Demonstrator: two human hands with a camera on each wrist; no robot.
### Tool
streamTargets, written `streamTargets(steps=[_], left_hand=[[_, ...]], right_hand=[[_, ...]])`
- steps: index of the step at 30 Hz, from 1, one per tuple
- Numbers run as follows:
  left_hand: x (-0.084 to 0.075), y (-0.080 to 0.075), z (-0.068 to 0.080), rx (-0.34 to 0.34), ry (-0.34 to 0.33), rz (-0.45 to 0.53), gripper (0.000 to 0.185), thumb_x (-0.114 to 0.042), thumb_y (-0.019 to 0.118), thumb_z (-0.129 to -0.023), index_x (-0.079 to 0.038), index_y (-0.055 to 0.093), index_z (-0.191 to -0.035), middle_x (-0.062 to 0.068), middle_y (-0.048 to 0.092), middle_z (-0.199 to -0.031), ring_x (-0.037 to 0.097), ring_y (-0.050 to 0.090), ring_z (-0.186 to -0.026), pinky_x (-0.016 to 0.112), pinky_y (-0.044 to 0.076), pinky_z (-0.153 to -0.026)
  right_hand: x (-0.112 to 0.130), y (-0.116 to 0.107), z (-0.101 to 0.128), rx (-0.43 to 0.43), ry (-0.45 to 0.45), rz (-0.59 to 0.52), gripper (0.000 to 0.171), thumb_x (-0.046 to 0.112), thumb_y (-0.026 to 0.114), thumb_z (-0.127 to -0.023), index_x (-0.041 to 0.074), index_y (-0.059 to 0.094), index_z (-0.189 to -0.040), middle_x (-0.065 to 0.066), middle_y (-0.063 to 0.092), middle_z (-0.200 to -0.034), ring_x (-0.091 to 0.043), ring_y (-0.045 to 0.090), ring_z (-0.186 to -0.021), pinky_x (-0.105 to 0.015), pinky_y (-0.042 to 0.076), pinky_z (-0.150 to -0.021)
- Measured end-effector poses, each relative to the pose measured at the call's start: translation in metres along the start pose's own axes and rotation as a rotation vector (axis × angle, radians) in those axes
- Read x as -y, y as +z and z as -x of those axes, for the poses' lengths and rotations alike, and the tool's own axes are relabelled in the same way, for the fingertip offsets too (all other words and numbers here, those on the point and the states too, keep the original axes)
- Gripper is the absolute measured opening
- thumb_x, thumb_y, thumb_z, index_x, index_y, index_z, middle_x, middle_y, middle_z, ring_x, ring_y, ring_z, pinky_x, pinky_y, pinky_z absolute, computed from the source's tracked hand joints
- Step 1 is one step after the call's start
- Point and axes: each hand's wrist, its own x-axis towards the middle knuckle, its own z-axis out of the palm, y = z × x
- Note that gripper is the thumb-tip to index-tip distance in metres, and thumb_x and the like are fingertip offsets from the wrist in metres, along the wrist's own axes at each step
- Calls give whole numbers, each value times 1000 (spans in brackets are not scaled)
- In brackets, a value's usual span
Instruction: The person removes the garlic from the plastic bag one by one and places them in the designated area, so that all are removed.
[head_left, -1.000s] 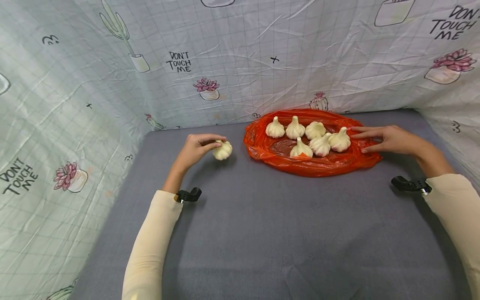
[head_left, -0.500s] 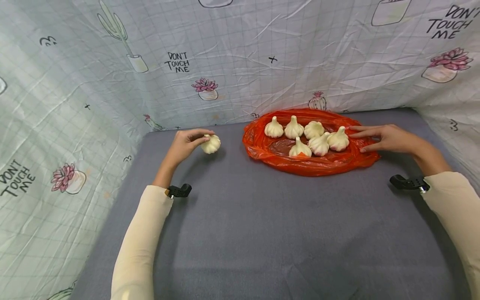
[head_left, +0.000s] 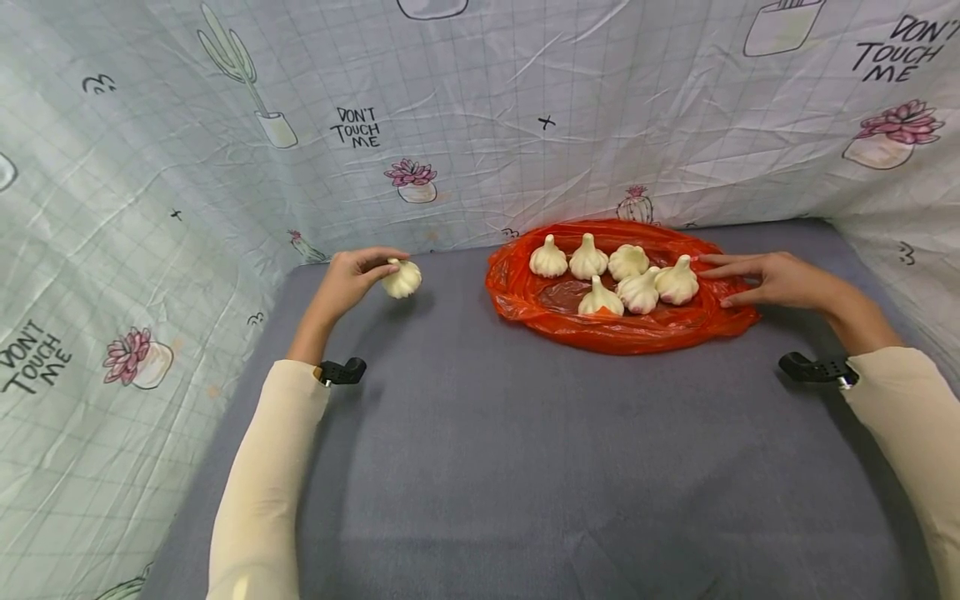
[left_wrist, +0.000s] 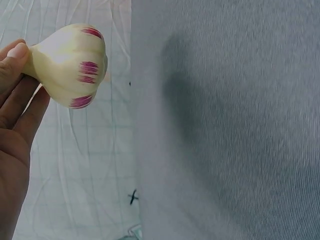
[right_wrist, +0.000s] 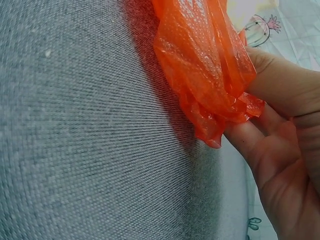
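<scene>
My left hand (head_left: 372, 272) pinches a white garlic bulb (head_left: 402, 278) by its stem and holds it just above the grey cloth, near the back wall and left of the bag. In the left wrist view the garlic bulb (left_wrist: 70, 65) shows purple streaks, and my fingertips (left_wrist: 17, 52) grip its stem. An orange plastic bag (head_left: 615, 332) lies spread flat at the back, with several garlic bulbs (head_left: 640, 288) on it. My right hand (head_left: 718, 280) rests with straight fingers on the bag's right edge; up close the bag's edge (right_wrist: 210, 85) lies against the fingers (right_wrist: 260, 145).
The grey cloth surface (head_left: 540, 467) stretches from the bag to the near edge. A printed cactus-pattern sheet (head_left: 225, 167) walls in the back, left and right sides close behind the bag and the left hand.
My left hand has carried the garlic bulb leftward and slightly back, farther from the bag. The right hand and the bag have stayed put.
</scene>
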Motion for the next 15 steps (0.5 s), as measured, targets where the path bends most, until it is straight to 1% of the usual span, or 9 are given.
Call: streamTargets(steps=[6, 7, 11, 15], left_hand=[[9, -11, 1, 4, -43, -39, 24, -17, 67, -100, -13, 76, -122, 4, 75, -119, 4, 66, -104, 17, 48, -80], [11, -12, 1, 1, -47, -42, 24, -17, 67, -100, -13, 76, -122, 5, 75, -118, 3, 66, -104, 17, 48, -80], [16, -19, 2, -17, -69, -39, 23, -18, 67, -100, -15, 76, -121, 6, 75, -117, 4, 66, -101, 17, 48, -77], [21, -27, 1, -27, -91, -15, 24, -16, 66, -100, -10, 75, -122, 11, 74, -118, 8, 67, -103, 15, 49, -79]], right_hand=[[-3, 0, -1, 8, 4, -2, 60, 22, 85, -84, 16, 64, -140, -17, 47, -154, -42, 39, -140, 2, 21, -87], [-3, 0, -1, 11, 6, -3, 60, 22, 85, -84, 16, 64, -140, -17, 47, -154, -41, 39, -140, 2, 21, -87], [-4, 0, -1, 14, 11, -3, 60, 23, 85, -84, 17, 64, -140, -15, 47, -154, -41, 39, -140, 1, 22, -88], [-4, 0, -1, 8, -2, 8, 60, 23, 85, -84, 17, 64, -140, -14, 48, -154, -39, 39, -140, 1, 22, -88]])
